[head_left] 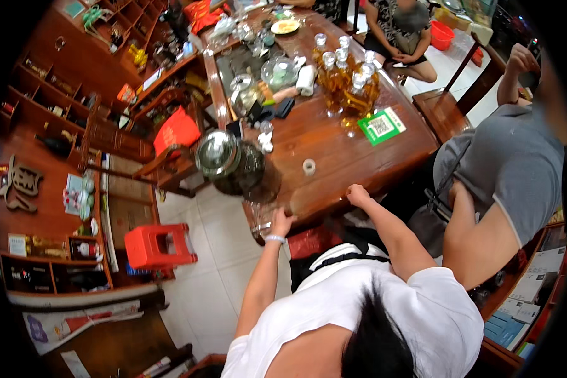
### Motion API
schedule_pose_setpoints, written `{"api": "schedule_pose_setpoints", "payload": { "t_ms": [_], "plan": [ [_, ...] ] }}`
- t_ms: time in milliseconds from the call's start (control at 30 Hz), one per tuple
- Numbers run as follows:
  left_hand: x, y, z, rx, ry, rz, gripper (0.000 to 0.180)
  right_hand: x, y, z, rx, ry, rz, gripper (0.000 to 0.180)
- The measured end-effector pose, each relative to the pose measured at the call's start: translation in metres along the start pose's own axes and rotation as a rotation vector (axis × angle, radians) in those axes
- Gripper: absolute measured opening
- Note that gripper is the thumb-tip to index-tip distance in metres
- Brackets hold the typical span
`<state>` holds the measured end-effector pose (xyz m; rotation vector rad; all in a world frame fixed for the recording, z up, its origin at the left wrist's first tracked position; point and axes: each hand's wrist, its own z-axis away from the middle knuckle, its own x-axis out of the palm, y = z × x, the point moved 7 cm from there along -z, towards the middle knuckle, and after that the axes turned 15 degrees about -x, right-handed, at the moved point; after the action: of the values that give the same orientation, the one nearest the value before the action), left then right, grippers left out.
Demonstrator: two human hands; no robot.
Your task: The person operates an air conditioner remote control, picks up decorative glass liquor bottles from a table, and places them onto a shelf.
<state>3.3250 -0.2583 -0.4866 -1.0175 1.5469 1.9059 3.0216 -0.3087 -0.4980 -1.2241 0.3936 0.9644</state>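
- Head view shows my left hand (281, 222) and my right hand (358, 194) both set on the near edge of the long wooden counter (334, 160), so that slab is what I am handling.
- It looks thick, solid and heavy, stiff with no give, and its lacquered top shines, so I judge it slippery under a palm.
- My left hand is curled over the near corner beside a big dark glass jar (246, 169) with a domed metal lid (216, 151); my right hand is closed into a loose fist on the rim, holding nothing that I can make out.
- Best hold, I judge, is under the edge with fingers hooked, not on the glossy top.
- A small roll of tape (309, 166) lies between my hands, farther in.
- Beyond stand bottles of amber liquid (349, 79), fragile and easily toppled, beside a green card (382, 126).
- A person in a grey shirt (516, 164) leans in at my right; a red stool (159, 246) stands on the floor at my left.
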Motion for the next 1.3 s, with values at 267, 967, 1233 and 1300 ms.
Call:
{"api": "schedule_pose_setpoints", "payload": {
  "t_ms": [267, 967, 1233, 1300],
  "plan": [
    [0.016, -0.021, -0.02, -0.236, -0.374, -0.141, 0.048, -0.19, 0.029, -0.085, -0.078, 0.94, -0.125, 0.053],
    [0.011, -0.004, -0.02, -0.396, -0.496, -0.289, 0.051, -0.24, 0.025, -0.14, -0.177, 1.069, -0.333, 0.03],
    [0.018, 0.116, -0.021, -0.17, -0.505, 0.056, 0.023, -0.186, -0.004, -0.015, -0.152, 0.998, -0.411, 0.026],
    [0.029, 0.193, -0.049, -0.071, -0.473, 0.298, 0.018, -0.179, -0.009, 0.014, -0.177, 0.973, -0.405, 0.024]
  ]
}}
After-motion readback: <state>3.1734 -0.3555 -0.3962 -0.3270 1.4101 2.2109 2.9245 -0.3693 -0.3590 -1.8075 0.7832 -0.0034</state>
